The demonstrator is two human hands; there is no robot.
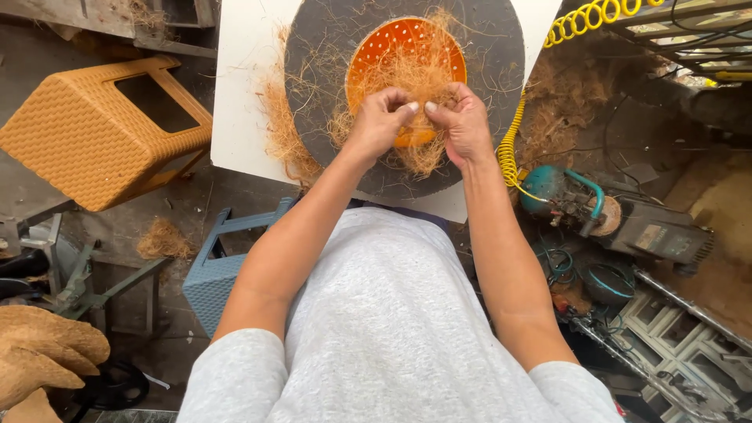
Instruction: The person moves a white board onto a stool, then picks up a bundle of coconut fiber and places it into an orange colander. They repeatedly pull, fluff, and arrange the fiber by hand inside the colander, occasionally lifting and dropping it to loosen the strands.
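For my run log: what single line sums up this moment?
left hand: pinching coir fibre | right hand: pinching same | over orange perforated bowl

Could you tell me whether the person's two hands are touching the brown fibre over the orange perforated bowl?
Touching: the head view shows the left hand and right hand pinching the fibre between their fingertips.

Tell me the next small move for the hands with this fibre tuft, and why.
Probably pull the tuft of brown fibre apart and spread it: both the left hand and the right hand pinch it over the orange perforated mould, whose upper part shows bare.
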